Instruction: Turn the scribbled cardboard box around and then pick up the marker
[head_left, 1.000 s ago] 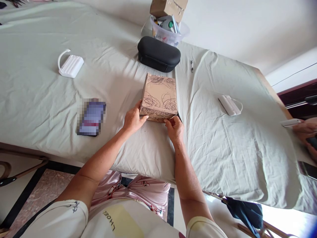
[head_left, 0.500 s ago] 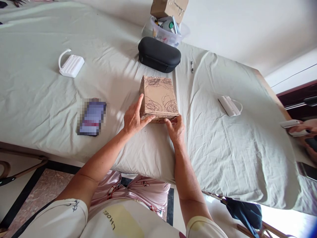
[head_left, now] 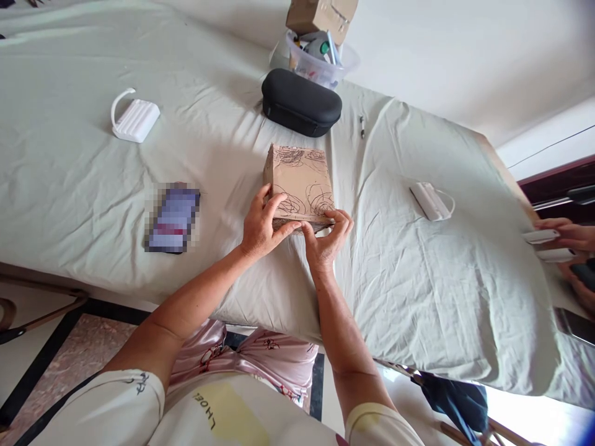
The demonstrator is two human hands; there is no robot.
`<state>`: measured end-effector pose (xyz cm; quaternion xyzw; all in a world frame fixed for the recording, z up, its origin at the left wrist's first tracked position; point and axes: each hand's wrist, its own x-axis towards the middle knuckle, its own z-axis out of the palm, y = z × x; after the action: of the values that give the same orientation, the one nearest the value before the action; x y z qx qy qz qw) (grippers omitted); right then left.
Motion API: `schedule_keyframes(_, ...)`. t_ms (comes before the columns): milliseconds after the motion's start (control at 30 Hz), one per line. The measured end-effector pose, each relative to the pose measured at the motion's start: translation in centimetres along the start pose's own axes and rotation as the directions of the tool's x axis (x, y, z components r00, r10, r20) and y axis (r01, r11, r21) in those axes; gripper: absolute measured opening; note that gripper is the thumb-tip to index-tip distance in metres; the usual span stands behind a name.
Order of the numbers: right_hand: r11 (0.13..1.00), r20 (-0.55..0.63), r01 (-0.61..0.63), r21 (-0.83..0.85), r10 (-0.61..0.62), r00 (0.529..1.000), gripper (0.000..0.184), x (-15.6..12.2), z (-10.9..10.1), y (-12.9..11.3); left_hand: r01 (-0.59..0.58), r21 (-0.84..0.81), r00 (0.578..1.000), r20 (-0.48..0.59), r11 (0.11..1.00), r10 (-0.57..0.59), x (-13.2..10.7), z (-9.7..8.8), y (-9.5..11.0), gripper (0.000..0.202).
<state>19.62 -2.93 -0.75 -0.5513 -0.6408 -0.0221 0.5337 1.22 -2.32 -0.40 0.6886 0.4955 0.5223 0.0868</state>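
A small cardboard box (head_left: pixel 302 176) with dark scribbled loops on its top rests on the cloth in front of me. My left hand (head_left: pixel 264 226) grips its near left corner, thumb along the front face and fingers on the top and left side. At the near right corner, my right hand (head_left: pixel 328 241) has its fingertips on the top edge and its thumb against the front. Both thumb tips almost meet at the middle of the front edge. The underside of the box is hidden.
Behind the box lie a black zip case (head_left: pixel 302 102) and a plastic basin (head_left: pixel 320 68) of items. A phone (head_left: pixel 173 218), white power banks (head_left: pixel 137 121) and a pen (head_left: pixel 362 127) are around on the cloth (head_left: pixel 418 285). Another person's hands (head_left: pixel 576 238) hold white objects at right.
My left hand's index finger has moved from the box's left side onto its top. The right hand's fingers have come up over the top edge, and its thumb has shifted left.
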Motion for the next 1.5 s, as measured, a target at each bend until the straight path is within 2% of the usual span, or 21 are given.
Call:
schedule_keyframes(367, 0.984, 0.065, -0.042, 0.170, 0.031, 0.997, 0.028, 0.3, -1.1, 0.7, 0.040, -0.045, 0.999, 0.010, 0.998, -0.040, 0.4, -0.6, -0.5, 0.064)
schedule_keyframes(633, 0.932, 0.172, -0.250, 0.261, 0.209, 0.963, 0.038, 0.3, -1.0, 1.7, 0.043, -0.043, 0.998, -0.045, 0.998, -0.044, 0.8, -1.0, -1.2, 0.063)
schedule_keyframes(800, 0.916, 0.298, -0.328, 0.229, 0.255, 0.920, 0.035, 0.3, -0.9, 2.6, 0.054, -0.152, 0.987, -0.144, 0.987, -0.076, 1.4, -1.6, -1.9, 0.059)
schedule_keyframes(967, 0.860, 0.313, -0.417, 0.295, 0.325, 0.892, 0.040, 0.2, -0.8, 2.6, 0.093, -0.307, 0.965, -0.206, 0.947, -0.161, 1.7, -1.6, -2.3, 0.057)
schedule_keyframes(1067, 0.834, 0.338, -0.430, 0.346, 0.317, 0.886, 0.041, 0.0, -0.5, 1.7, 0.167, -0.454, 0.957, -0.137, 0.875, -0.254, 1.2, -0.7, -1.9, 0.058)
schedule_keyframes(1200, 0.827, 0.356, -0.414, 0.382, 0.281, 0.891, 0.044, -0.4, 0.0, 1.3, 0.353, -0.618, 0.924, 0.115, 0.702, -0.364, 0.3, 0.7, -1.4, 0.061)
schedule_keyframes(1267, 0.840, 0.326, -0.407, 0.359, 0.296, 0.898, 0.045, -0.5, 0.2, 1.6, 0.417, -0.616, 0.903, 0.197, 0.668, -0.382, 0.0, 1.0, -1.3, 0.063)
schedule_keyframes(1367, 0.857, 0.289, -0.387, 0.339, 0.297, 0.910, 0.040, -0.5, 0.3, 2.4, 0.477, -0.570, 0.876, 0.245, 0.670, -0.415, -0.2, 1.0, -1.2, 0.067)
schedule_keyframes(1433, 0.869, 0.298, -0.374, 0.324, 0.281, 0.912, 0.039, -0.4, 0.1, 2.5, 0.529, -0.548, 0.845, 0.270, 0.648, -0.462, -0.1, 0.9, -1.2, 0.065)
schedule_keyframes(1500, 0.886, 0.328, -0.362, 0.291, 0.263, 0.907, 0.048, -0.4, 0.0, 2.3, 0.575, -0.532, 0.814, 0.295, 0.622, -0.501, -0.1, 0.8, -1.2, 0.058)
